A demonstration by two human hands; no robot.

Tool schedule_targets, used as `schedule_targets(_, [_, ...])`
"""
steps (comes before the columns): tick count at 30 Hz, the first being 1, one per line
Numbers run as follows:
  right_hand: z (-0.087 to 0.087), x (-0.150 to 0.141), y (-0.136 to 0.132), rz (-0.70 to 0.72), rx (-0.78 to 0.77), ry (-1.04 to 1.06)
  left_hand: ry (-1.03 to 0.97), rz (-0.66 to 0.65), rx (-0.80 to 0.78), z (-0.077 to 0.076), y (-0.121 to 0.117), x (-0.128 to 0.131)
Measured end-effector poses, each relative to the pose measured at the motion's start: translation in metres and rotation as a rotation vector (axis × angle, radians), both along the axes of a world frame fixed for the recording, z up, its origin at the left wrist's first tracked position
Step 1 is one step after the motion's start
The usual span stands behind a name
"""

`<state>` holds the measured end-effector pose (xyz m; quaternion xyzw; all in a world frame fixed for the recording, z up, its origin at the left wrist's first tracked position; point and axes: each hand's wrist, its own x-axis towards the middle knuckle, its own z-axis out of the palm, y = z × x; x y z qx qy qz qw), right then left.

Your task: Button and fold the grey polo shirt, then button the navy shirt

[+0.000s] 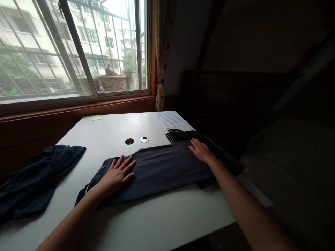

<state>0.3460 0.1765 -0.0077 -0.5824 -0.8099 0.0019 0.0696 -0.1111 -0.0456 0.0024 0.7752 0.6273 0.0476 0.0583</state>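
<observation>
Your left hand (117, 175) and right hand (201, 152) lie palm-down, fingers spread, toward opposite ends of the dark-grey garment (162, 170), apparently keeping it flat.

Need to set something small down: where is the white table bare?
Bare: between the dark grey garment and the table's near edge; between that garment and the navy heap; between the yellow slip and printed papers. Crowded: black clothes beside the right hand.
</observation>
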Motion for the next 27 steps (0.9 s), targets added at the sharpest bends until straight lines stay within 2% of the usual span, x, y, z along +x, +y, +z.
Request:
schedule_targets(9, [-0.0002,0.0,0.0004,0.002,-0.004,-0.001,0.005,-0.01,0.016,-0.0043,0.001,-0.0029])
schedule_targets(19, [-0.0002,-0.0008,0.0,-0.007,0.002,-0.023,0.019,-0.001,-0.002,-0.0011,0.0007,-0.0009])
schedule_targets(27, [0.0001,-0.0007,-0.0004,-0.009,0.006,-0.005,0.015,-0.019,0.034,-0.0078,0.0024,-0.0047])
